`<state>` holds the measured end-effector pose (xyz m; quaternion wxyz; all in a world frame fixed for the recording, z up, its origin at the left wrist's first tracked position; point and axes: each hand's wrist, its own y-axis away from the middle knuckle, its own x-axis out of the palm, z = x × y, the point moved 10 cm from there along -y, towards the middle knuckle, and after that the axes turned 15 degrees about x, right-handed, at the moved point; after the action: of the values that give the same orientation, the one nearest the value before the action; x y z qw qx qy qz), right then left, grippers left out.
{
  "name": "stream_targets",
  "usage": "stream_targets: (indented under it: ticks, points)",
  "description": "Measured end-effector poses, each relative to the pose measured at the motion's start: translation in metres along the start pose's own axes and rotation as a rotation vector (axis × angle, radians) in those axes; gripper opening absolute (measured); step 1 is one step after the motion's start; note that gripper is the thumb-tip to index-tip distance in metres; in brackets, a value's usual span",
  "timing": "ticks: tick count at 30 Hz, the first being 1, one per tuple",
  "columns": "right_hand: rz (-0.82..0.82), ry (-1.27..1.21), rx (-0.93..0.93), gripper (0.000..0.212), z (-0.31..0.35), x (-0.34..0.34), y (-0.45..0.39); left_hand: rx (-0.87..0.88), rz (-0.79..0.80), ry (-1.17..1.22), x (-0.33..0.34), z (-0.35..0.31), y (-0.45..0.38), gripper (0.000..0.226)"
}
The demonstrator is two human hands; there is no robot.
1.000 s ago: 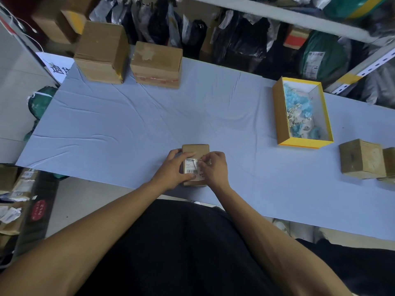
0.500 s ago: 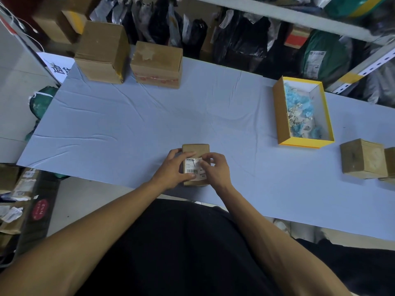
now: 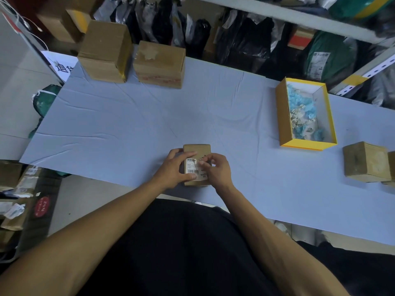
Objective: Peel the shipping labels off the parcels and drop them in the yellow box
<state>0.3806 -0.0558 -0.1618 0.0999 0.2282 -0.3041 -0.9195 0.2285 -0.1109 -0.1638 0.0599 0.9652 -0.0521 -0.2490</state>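
Note:
A small brown parcel [image 3: 196,149] lies near the front edge of the table, with a white shipping label [image 3: 192,167] on its top. My left hand [image 3: 175,167] grips the parcel's left side. My right hand [image 3: 218,169] pinches the label's right part, which is lifted and curled off the cardboard. The yellow box [image 3: 283,116] stands open at the right, with blue and white scraps inside.
Two larger cardboard boxes [image 3: 104,52] [image 3: 159,65] stand at the table's far left. Small brown parcels [image 3: 365,161] sit at the right edge. Bags and shelving crowd the back. Boxes of waste paper [image 3: 19,193] are on the floor at the left.
My right hand has peeled the label's right side further up and leftward; my left hand still holds the parcel in place.

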Motion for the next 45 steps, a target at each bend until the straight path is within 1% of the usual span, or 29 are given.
stream_targets:
  ticks: [2,4,8,10,12,14,16,20,23,28,32,38,45]
  points:
    - [-0.001,-0.012,-0.009,0.02,0.0,-0.004,0.003,-0.006,0.014,-0.005,0.0,0.002,0.001,0.082]
    - [0.028,0.007,-0.03,0.023,0.004,-0.004,0.007,-0.011,0.032,0.003,0.001,0.005,0.001,0.092]
    - [0.053,0.055,-0.05,0.015,0.009,-0.001,0.007,-0.035,0.088,0.023,0.004,0.01,0.003,0.114]
    - [0.056,0.055,-0.073,0.009,0.013,0.0,0.008,-0.022,0.147,-0.035,0.006,0.008,0.004,0.123]
    - [0.029,0.091,-0.132,0.011,0.019,-0.002,0.008,-0.014,0.189,-0.126,0.006,0.006,0.006,0.127]
    - [0.007,0.148,-0.201,0.017,0.024,-0.002,0.008,-0.01,0.19,-0.218,0.002,0.004,0.007,0.129]
    - [0.001,0.162,-0.219,0.016,0.022,-0.002,0.008,-0.002,0.182,-0.275,-0.001,0.001,0.007,0.13]
    - [-0.007,0.236,-0.282,0.01,0.029,-0.001,0.011,-0.053,0.191,-0.257,-0.001,0.003,0.01,0.129]
    - [0.021,0.221,-0.223,0.004,0.025,0.001,0.007,-0.095,0.197,-0.23,0.0,0.005,0.011,0.128]
    - [0.047,0.164,-0.146,0.006,0.024,0.001,0.007,-0.115,0.198,-0.211,0.0,0.006,0.01,0.127]
    - [0.067,0.14,-0.107,0.006,0.026,-0.001,0.01,-0.086,0.215,-0.211,0.001,0.004,0.009,0.126]
    - [0.048,0.176,-0.123,0.004,0.028,0.0,0.011,-0.094,0.221,-0.183,0.001,0.003,0.009,0.126]
    - [0.037,0.208,-0.121,0.007,0.027,0.002,0.012,-0.107,0.229,-0.171,0.002,0.003,0.012,0.126]
